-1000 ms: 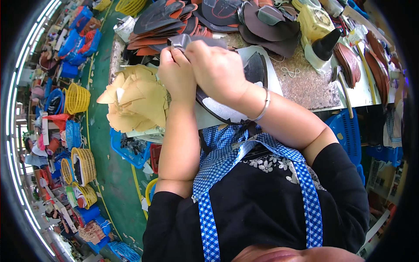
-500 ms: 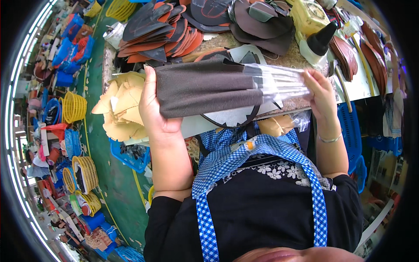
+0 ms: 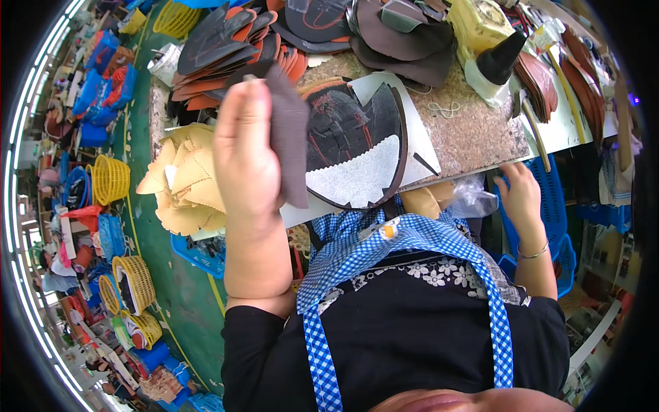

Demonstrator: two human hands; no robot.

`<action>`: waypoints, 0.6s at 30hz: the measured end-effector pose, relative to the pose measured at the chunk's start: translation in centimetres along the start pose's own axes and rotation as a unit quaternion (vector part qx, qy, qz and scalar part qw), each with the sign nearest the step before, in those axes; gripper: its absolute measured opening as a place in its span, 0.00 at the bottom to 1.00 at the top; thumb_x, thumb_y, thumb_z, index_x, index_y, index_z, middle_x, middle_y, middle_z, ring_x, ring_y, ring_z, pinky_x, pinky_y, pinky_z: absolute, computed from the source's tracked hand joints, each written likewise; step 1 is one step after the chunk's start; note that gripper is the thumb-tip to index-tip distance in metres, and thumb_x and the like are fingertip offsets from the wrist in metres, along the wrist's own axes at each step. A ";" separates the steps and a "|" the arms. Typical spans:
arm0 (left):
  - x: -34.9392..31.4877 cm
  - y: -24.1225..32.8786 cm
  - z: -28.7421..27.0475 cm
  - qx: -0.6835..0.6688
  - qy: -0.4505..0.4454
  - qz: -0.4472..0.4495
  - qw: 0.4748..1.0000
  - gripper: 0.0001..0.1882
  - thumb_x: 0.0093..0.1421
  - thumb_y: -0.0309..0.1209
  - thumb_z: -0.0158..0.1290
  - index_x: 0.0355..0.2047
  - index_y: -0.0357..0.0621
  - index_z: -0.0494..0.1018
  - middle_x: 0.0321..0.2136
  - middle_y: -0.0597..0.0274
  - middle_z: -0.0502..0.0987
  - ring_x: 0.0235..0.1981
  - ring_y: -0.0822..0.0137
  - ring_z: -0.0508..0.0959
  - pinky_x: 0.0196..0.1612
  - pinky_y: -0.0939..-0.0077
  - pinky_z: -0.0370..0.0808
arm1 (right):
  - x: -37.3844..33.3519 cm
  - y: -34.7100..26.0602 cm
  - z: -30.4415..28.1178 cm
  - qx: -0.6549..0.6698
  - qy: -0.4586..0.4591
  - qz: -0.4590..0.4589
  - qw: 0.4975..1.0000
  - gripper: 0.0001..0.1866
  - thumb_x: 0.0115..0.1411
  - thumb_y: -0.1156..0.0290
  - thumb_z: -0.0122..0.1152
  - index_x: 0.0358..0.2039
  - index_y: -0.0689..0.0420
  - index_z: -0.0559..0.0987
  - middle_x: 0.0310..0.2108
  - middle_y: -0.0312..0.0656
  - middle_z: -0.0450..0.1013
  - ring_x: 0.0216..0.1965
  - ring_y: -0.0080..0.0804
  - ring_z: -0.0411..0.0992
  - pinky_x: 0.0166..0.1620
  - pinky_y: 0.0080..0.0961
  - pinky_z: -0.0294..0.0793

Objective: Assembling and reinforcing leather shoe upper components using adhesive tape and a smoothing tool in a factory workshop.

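Note:
My left hand is closed around a dark brown piece of leather or fabric, held on edge above the table's left part. Below and right of it lies a black shaped shoe-upper piece with red lines, and a whitish zigzag-edged lining patch across its near part. A white sheet shows under that piece. Off the table's front edge, at the right, my right hand has its fingers apart with nothing visible in them. Crumpled clear plastic hangs just left of it.
Stacked black and orange cut pieces and brown pieces lie along the back. Tan scalloped pieces sit at left. A black-nozzled bottle stands at back right. Blue baskets are below the table's right side.
The clear film stretched from the brown piece to my right hand is no longer seen there. My left hand has turned the piece on edge; my right hand has dropped lower and right.

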State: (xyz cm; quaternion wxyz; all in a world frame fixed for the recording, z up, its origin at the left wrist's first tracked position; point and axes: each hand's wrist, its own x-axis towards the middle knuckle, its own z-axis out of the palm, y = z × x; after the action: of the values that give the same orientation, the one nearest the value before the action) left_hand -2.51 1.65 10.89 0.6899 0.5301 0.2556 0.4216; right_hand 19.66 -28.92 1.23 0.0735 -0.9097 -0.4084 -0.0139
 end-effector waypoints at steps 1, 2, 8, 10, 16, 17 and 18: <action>-0.3 -0.3 0.7 0.015 -0.034 0.011 0.999 0.08 0.66 0.31 0.47 0.33 0.42 0.74 0.28 0.73 0.74 0.29 0.84 0.70 0.31 0.90 0.67 | 1.6 -1.6 -2.0 0.193 -0.087 0.056 0.976 0.15 0.53 0.71 0.61 0.42 0.61 0.76 0.35 0.44 0.73 0.41 0.40 0.73 0.43 0.29 0.72; -0.6 -0.7 1.5 0.079 -0.076 0.056 0.992 0.08 0.66 0.31 0.47 0.33 0.41 0.73 0.26 0.74 0.73 0.28 0.83 0.69 0.31 0.89 0.66 | 2.2 -3.7 -2.5 0.381 -0.074 0.021 0.921 0.17 0.57 0.70 0.59 0.46 0.61 0.74 0.38 0.44 0.73 0.43 0.38 0.73 0.44 0.28 0.72; -4.7 -3.9 5.0 0.390 -0.333 0.220 0.830 0.19 0.50 0.42 0.62 0.34 0.40 0.73 0.30 0.56 0.74 0.27 0.55 0.77 0.30 0.65 0.75 | 7.6 -14.7 -1.6 0.865 -0.395 0.019 0.307 0.35 0.65 0.44 0.38 0.55 0.65 0.67 0.48 0.50 0.71 0.49 0.36 0.70 0.51 0.32 0.70; -5.2 -3.6 4.4 0.430 -0.298 0.300 0.798 0.30 0.44 0.52 0.64 0.34 0.39 0.73 0.33 0.54 0.74 0.27 0.54 0.77 0.30 0.65 0.76 | 8.3 -16.1 -1.7 0.869 -0.341 0.075 0.349 0.33 0.63 0.47 0.45 0.54 0.66 0.67 0.48 0.49 0.70 0.48 0.34 0.70 0.53 0.32 0.68; -6.1 -3.6 -0.5 0.292 -0.316 0.322 0.843 0.31 0.49 0.56 0.58 0.32 0.35 0.73 0.29 0.55 0.74 0.23 0.60 0.77 0.29 0.72 0.75 | 9.5 -16.3 -0.4 0.892 -0.337 -0.012 0.303 0.40 0.62 0.46 0.47 0.61 0.68 0.55 0.55 0.54 0.64 0.55 0.39 0.67 0.59 0.35 0.63; -6.1 -3.8 -2.1 0.293 -0.314 0.323 0.843 0.31 0.49 0.56 0.58 0.32 0.35 0.73 0.29 0.55 0.74 0.23 0.60 0.77 0.29 0.72 0.75 | 9.7 -16.3 -1.0 0.889 -0.329 -0.019 0.317 0.43 0.58 0.50 0.57 0.62 0.69 0.54 0.56 0.54 0.63 0.57 0.41 0.64 0.59 0.35 0.63; -6.0 -4.3 -4.0 0.214 -0.299 0.124 0.922 0.30 0.52 0.55 0.56 0.32 0.34 0.73 0.29 0.57 0.75 0.24 0.63 0.77 0.30 0.75 0.74 | 9.8 -16.4 -1.4 0.889 -0.329 -0.021 0.318 0.43 0.58 0.50 0.57 0.62 0.69 0.54 0.56 0.54 0.63 0.57 0.41 0.64 0.59 0.35 0.63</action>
State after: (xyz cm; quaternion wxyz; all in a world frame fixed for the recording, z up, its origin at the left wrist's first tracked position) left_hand -7.50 -1.79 5.01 0.5468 0.7937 0.0542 0.2608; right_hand 14.07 -11.12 5.48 0.6972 -0.2196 -0.1853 0.6568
